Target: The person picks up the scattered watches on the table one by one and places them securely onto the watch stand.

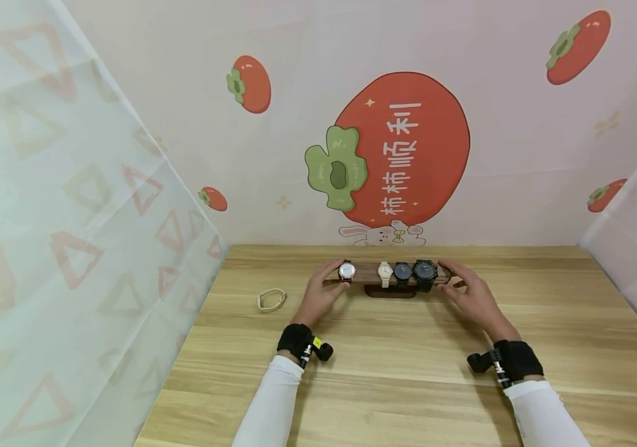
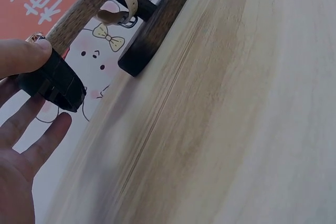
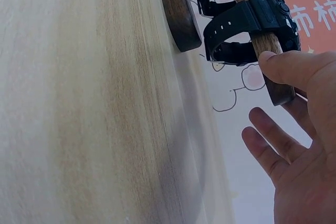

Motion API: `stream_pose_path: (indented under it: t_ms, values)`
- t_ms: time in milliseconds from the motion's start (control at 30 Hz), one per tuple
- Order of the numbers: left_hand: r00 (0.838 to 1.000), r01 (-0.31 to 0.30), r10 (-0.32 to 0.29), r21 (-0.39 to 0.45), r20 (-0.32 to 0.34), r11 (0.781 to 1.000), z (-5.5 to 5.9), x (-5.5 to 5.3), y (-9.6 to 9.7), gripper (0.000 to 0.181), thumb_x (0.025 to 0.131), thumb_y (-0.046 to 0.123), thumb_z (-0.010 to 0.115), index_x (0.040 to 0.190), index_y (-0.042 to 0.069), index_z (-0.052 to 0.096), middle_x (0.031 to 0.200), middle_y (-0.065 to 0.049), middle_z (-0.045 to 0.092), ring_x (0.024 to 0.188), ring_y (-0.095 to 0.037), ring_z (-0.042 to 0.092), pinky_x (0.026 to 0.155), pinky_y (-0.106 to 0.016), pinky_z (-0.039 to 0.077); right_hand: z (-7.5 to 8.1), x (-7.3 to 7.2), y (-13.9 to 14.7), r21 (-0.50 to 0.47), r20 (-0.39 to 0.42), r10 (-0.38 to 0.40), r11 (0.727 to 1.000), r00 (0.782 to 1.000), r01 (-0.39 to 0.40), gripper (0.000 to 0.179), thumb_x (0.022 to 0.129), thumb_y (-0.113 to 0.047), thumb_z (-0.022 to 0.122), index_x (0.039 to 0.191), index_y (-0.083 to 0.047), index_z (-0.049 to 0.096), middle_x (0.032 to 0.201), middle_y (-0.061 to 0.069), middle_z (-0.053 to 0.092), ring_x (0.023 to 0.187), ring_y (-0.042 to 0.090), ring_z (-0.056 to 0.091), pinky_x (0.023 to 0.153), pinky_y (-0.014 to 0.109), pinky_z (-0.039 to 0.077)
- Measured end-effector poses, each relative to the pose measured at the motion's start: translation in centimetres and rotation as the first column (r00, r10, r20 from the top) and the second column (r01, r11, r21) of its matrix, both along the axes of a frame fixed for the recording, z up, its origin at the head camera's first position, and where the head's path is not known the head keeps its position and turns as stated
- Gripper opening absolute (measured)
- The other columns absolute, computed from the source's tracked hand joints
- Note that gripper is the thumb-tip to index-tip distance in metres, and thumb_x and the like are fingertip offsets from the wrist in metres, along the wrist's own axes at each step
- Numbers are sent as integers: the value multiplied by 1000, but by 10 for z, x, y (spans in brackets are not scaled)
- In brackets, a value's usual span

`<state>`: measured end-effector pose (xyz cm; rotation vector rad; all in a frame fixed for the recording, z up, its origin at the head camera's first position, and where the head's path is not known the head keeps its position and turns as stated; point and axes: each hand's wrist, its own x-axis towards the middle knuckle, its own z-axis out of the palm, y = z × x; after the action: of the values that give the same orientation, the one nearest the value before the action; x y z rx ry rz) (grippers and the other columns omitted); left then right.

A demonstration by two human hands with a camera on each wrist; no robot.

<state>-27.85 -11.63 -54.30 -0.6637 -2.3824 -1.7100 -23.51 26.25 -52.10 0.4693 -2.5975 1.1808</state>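
Note:
A dark wooden watch stand (image 1: 367, 273) with a low base (image 1: 390, 292) stands near the back of the table. At its left end, my left hand (image 1: 318, 298) pinches a dark-strapped watch (image 1: 346, 271) with a pale dial. In the left wrist view the thumb (image 2: 23, 56) lies at its dial, and the lower fingers are spread. My right hand (image 1: 475, 301) grips the bar's right end between thumb (image 3: 289, 66) and fingers, beside a bulky black watch (image 1: 424, 270). A cream watch (image 1: 385, 271) and a smaller dark watch (image 1: 402, 271) hang further in along the bar.
A loose, looped cream-banded watch (image 1: 261, 303) lies on the wooden table (image 1: 397, 372), left of my left hand. Behind the table rises a wall sheet (image 1: 274, 155) printed with persimmons; another patterned sheet (image 1: 89, 205) hangs along the left side.

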Motion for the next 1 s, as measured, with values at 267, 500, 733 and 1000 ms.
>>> stream_pose_path:
  t_ms: [267, 500, 733, 1000]
  values:
    - [1000, 1, -1, -12, 12, 1000, -1, -1, 7, 65, 96, 10, 80, 156, 21, 56, 160, -8, 53, 146, -32, 52, 110, -46, 58, -1, -1, 0, 0, 6, 0, 1000, 1000, 0, 59, 100, 2, 70, 156, -2, 51, 155, 28, 54, 129, 46, 57, 91, 60, 58]
    - [999, -5, 6, -25, 36, 1000, -1, -2, 7, 67, 95, 11, 81, 156, 23, 56, 158, -8, 54, 145, -31, 53, 110, -49, 57, -1, -1, 1, 2, 8, 1, 1000, 1000, -1, 59, 100, 1, 70, 156, -2, 51, 155, 27, 54, 129, 45, 58, 90, 59, 58]
    - [999, 6, -5, -37, 31, 999, 6, 0, 2, 68, 94, 1, 80, 156, 16, 54, 156, -14, 53, 144, -34, 53, 110, -48, 58, 1, -1, 1, -1, 15, 6, 1000, 1000, -6, 58, 101, 0, 71, 156, -2, 51, 155, 27, 54, 130, 46, 57, 91, 60, 58]
    - [999, 25, -22, -58, 47, 998, 10, -2, -5, 58, 97, 5, 78, 152, 11, 59, 153, -14, 56, 141, -34, 56, 111, -46, 58, 0, -2, 2, 7, 12, 8, 1000, 1000, -9, 59, 101, 0, 70, 156, -1, 51, 153, 28, 55, 126, 45, 59, 91, 61, 58]
